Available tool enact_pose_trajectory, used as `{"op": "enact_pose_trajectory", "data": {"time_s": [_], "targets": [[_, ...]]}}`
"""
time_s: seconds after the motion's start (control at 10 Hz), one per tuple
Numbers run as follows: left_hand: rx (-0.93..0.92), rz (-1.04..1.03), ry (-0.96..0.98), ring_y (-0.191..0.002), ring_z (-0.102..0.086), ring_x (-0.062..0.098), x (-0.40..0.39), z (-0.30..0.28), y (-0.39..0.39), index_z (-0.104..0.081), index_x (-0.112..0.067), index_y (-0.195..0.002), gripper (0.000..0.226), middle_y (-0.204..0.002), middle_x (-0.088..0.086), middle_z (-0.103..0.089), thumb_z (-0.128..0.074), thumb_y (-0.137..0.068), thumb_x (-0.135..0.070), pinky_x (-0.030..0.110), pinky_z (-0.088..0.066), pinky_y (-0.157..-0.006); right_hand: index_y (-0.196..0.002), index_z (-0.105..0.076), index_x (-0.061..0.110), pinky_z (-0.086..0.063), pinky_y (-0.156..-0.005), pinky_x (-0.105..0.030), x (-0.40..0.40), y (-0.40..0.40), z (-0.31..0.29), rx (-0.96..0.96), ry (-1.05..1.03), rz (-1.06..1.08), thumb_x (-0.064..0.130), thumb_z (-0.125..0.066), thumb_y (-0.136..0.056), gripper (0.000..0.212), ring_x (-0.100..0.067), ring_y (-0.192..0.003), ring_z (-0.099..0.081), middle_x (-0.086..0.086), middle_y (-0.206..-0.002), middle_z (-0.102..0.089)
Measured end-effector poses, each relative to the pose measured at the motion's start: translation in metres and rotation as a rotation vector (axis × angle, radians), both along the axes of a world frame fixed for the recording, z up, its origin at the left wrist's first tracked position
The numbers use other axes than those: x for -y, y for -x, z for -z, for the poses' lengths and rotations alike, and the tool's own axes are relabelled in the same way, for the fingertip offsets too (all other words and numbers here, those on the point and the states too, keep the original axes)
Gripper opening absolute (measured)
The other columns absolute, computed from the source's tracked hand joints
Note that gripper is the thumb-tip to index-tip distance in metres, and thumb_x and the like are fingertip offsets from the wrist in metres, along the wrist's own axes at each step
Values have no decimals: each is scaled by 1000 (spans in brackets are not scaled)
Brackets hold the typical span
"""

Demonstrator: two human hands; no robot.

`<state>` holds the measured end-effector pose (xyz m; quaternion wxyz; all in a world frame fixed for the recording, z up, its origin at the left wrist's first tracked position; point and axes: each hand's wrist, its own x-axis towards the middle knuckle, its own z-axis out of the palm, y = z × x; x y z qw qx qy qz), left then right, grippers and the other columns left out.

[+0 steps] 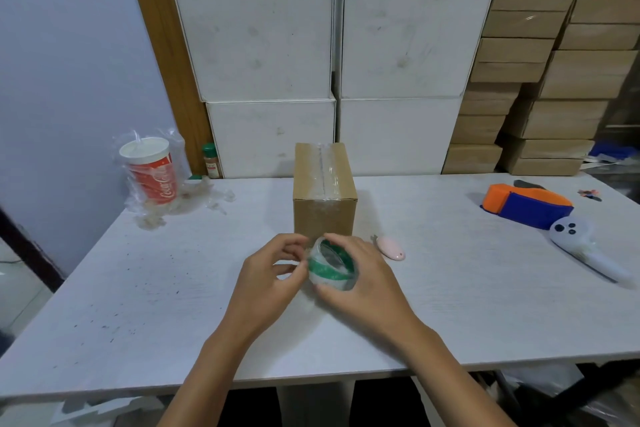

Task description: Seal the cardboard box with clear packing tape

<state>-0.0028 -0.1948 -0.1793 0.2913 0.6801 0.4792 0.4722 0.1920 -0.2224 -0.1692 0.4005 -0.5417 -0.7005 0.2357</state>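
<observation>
A small brown cardboard box stands upright on the white table, its flaps shut. Clear tape runs along its top seam and down the near face. Just in front of the box I hold a roll of clear packing tape with a green core. My right hand grips the roll from the right and from below. My left hand is at the roll's left side, its fingertips pinched at the edge of the tape. The roll is tilted, with its hole facing up and toward me.
A pink oval object lies right of the box. An orange and blue tape dispenser and a white controller sit at the right. A bagged Coca-Cola cup stands at the left. White boxes are stacked behind.
</observation>
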Motion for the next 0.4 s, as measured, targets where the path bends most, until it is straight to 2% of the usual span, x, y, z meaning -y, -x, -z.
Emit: {"op": "enact_pose_trajectory", "data": {"time_s": [0.1, 0.2, 0.3, 0.4], "targets": [[-88, -16, 70, -92, -76, 11, -2, 7, 6, -72, -32, -111, 27, -94, -9, -77, -79, -93, -14, 30, -66, -87, -142, -58, 40, -51, -107, -32, -4, 1, 10, 195, -69, -46, 52, -83, -80, 68, 2, -130, -51, 27, -139, -60], [-202, -6, 111, -95, -75, 4, -1, 6, 12, -72, -34, -114, 25, -97, -16, -77, -80, -90, -32, 29, -64, -90, -140, -61, 37, -47, -111, -36, -8, 3, 16, 295, -116, -87, 56, -79, -82, 64, -1, -134, -51, 23, -142, -61], [-162, -40, 144, -96, -75, 0, 1, -1, 16, -74, -36, -112, 20, -101, -18, -78, -76, -93, -32, 32, -65, -93, -137, -63, 40, -43, -116, -34, -6, 1, 12, 291, -122, -85, 59, -73, -86, 55, 3, -137, -49, 28, -141, -61], [-70, -152, 50, -97, -74, -6, 5, -15, 25, -76, -40, -105, 17, -99, -22, -80, -71, -100, -25, 31, -65, -93, -125, -73, 37, -48, -111, -32, -1, -11, -2, 110, -156, 8, 56, -66, -94, 37, 10, -128, -55, 34, -125, -66]]}}
